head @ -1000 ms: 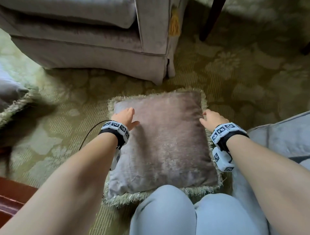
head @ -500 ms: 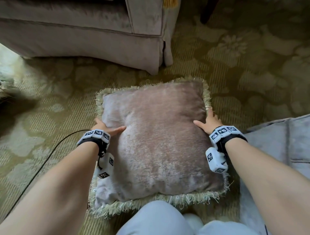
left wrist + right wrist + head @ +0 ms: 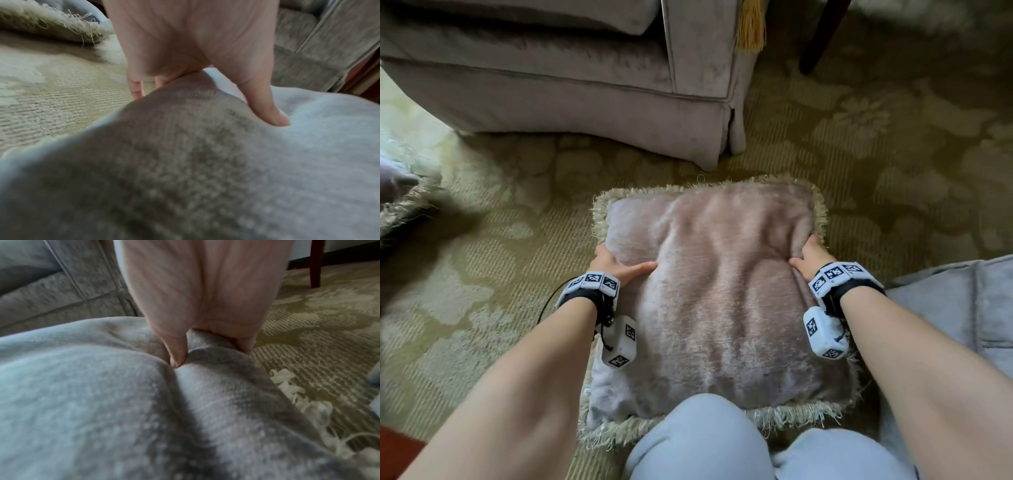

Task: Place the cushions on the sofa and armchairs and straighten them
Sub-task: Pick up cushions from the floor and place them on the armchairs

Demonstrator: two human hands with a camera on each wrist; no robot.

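A square mauve velvet cushion [image 3: 722, 294] with a pale fringe lies in front of my knees over the patterned carpet. My left hand [image 3: 616, 263] grips its left edge, thumb pressed into the top and fingers tucked under. My right hand [image 3: 808, 255] grips the right edge the same way, bunching the fabric. In the left wrist view my left hand [image 3: 205, 91] shows the thumb sunk into the cushion [image 3: 205, 162]. In the right wrist view my right hand [image 3: 207, 344] pinches a fold of the cushion [image 3: 123, 402]. A grey armchair [image 3: 571, 96] stands just beyond.
Another fringed cushion [image 3: 400, 202] lies on the carpet at far left. A grey upholstered seat [image 3: 962, 308] is at my right. A dark wooden leg [image 3: 822, 37] stands at the upper right, and a gold tassel [image 3: 751, 25] hangs from the armchair's arm.
Both hands went from resting on the cushion's top to its side edges, then closed on them. The fabric has bunched and the cushion's sides have lifted slightly.
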